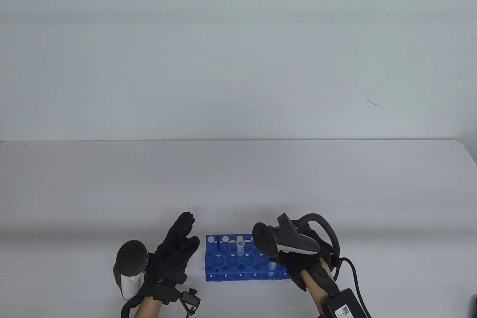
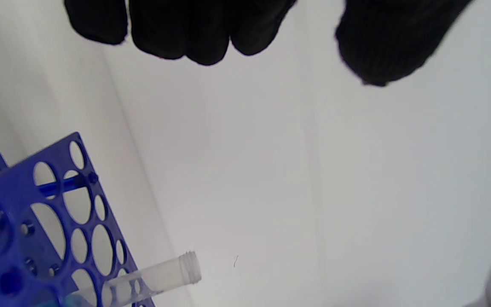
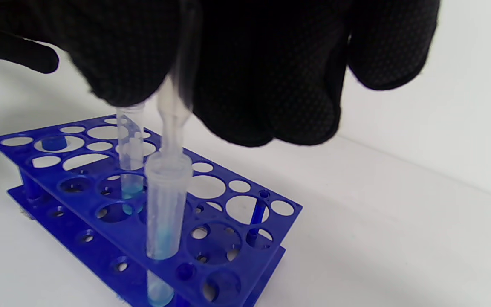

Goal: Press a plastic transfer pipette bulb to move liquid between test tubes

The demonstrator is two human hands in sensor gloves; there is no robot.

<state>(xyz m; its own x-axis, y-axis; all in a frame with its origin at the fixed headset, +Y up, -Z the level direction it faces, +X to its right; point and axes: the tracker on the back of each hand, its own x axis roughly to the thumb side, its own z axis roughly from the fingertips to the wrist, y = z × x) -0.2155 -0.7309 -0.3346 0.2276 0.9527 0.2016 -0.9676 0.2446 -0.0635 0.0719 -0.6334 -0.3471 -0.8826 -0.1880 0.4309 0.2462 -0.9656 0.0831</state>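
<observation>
A blue test tube rack [image 1: 246, 262] [image 3: 211, 187] stands on the table near the front edge. Two clear tubes stand in it, a near tube [image 3: 166, 204] and a far tube [image 3: 130, 162] [image 1: 240, 247], each with blue liquid at the bottom. My right hand [image 1: 302, 251] [image 3: 237, 64] grips a clear plastic pipette [image 3: 173, 106] whose stem goes down into the near tube. The bulb is hidden in the fingers. My left hand [image 1: 177, 247] [image 2: 237, 30] is open, beside the rack's left end, holding nothing. One tube [image 2: 160, 277] shows in the left wrist view.
The white table [image 1: 238, 183] stretches far behind the rack to a plain white wall. A black cable and box [image 1: 346, 307] trail from my right wrist at the bottom edge.
</observation>
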